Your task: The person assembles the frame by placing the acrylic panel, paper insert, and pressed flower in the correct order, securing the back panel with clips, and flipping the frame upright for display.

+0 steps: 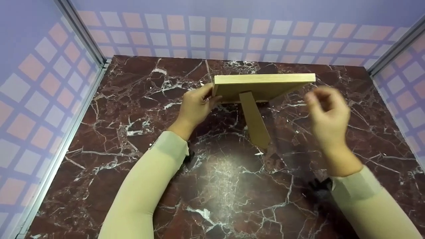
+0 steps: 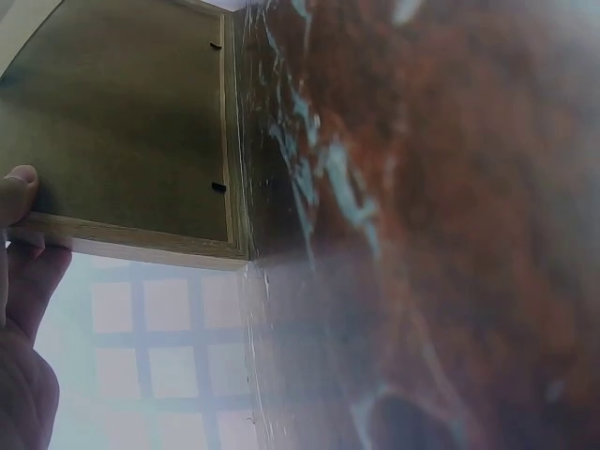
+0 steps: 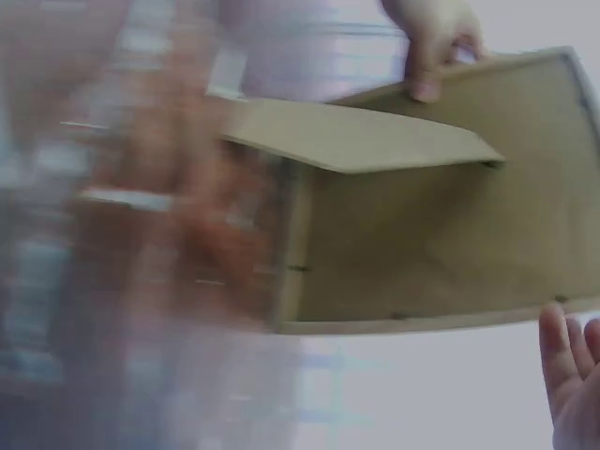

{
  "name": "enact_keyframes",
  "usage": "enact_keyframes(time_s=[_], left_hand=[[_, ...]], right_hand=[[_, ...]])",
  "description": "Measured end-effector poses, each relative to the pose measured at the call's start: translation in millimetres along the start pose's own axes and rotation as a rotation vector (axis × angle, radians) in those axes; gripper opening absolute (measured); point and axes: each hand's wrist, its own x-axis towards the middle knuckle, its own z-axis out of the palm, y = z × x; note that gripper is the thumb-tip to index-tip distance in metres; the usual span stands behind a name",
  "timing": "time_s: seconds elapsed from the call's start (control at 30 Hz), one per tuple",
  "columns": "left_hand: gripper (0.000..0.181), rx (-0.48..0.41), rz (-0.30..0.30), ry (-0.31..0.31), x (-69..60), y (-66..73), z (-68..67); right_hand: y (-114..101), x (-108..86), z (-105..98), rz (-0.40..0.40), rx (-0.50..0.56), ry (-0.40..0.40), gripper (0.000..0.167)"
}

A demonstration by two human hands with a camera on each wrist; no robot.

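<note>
A picture frame (image 1: pixel 229 93) with a light wooden edge stands on its lower edge, its brown back toward me. Its easel leg (image 1: pixel 254 119) is swung out from the back and slants down to the tabletop. With thumb on the back and fingers behind, my left hand (image 1: pixel 196 104) grips the frame's left side; the left wrist view shows this thumb (image 2: pixel 21 192) too. Beyond the right side hovers my right hand (image 1: pixel 330 116), slightly blurred, apart from the frame in the head view, fingers loosely bent. Small dark tabs (image 2: pixel 217 187) line the backing's border.
The dark red marbled tabletop (image 1: pixel 132 186) spreads around the frame. Lilac walls with pink and white squares (image 1: pixel 219 36) enclose the back and both sides, with metal strips (image 1: pixel 83 36) at the corners.
</note>
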Motion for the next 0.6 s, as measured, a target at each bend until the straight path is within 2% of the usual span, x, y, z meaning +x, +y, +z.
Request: enact_keyframes(time_s=[0.03,0.1,0.17,0.3,0.47,0.6], left_hand=[[0.029,0.000,-0.003,0.002,-0.1,0.1,-0.3],[0.028,0.003,-0.010,0.004,-0.8,0.2,-0.8],[0.028,0.007,-0.017,0.006,-1.8,-0.3,-0.6],[0.024,0.024,-0.017,0.009,-3.1,0.3,0.5],[0.020,0.016,0.007,0.018,-2.8,6.5,0.7],[0.023,-0.020,-0.002,0.012,-1.9,13.8,-0.1]], right_hand=[[-4,6.0,-1,-0.018,0.042,0.051,0.016],[-12,15.6,0,0.009,0.151,0.082,0.021],[-15,21.6,1,0.065,0.242,0.083,0.019],[-15,27.5,4,0.161,0.354,0.075,0.013],[-15,37.8,5,0.165,0.374,0.097,0.012],[-16,48.9,4,0.168,0.405,0.111,0.011]])
